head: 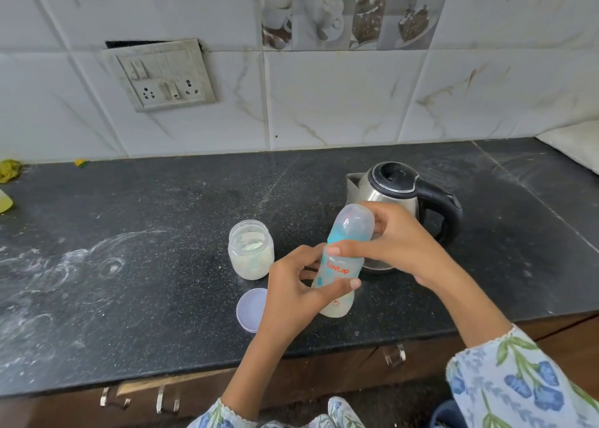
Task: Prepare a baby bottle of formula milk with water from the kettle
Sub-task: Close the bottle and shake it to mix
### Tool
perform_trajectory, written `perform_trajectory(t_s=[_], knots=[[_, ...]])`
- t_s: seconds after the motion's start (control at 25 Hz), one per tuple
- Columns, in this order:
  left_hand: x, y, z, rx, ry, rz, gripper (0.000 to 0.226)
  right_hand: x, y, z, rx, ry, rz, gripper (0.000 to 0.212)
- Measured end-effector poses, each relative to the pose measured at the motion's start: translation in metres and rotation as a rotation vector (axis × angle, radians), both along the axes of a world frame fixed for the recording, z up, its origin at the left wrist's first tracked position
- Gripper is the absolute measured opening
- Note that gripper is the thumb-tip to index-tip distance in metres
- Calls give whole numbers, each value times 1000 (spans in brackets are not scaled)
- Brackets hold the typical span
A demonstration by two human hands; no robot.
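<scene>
Black speckled stone counter (162,298): left hand (291,291) grips clear plastic baby bottle (337,281) body, right hand (389,242) pinches cap at 12 o'clock; probably light, smooth, slippery.

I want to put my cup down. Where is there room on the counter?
Left of the open jar, the counter is bare but powder-smeared. Behind the kettle is bare too. It's crowded around the jar, lid, bottle and kettle.

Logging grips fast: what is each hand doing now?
Left hand: holds the bottle by its body.
Right hand: grips the bottle's cap.
</scene>
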State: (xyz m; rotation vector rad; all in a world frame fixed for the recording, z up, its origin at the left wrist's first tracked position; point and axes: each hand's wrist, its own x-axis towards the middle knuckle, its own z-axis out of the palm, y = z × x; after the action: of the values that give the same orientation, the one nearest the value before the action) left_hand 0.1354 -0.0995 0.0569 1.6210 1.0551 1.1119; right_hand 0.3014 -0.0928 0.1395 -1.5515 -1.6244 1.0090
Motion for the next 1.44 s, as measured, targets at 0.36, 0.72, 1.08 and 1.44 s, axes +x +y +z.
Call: perform_trajectory(t_s=[0.36,0.72,1.08,1.44], knots=[[-3,-5,5,11,10,6,50,12,-5,9,-51,228,121,58],[1,-10,6,60,55,73,47,-16,-13,-1,140,-309,-159,63],[-3,-9,11,84,66,18,53,14,-6,10,-13,101,160,52],[3,-9,13,125,78,129,37,-11,-15,5,-7,-237,-54,67]])
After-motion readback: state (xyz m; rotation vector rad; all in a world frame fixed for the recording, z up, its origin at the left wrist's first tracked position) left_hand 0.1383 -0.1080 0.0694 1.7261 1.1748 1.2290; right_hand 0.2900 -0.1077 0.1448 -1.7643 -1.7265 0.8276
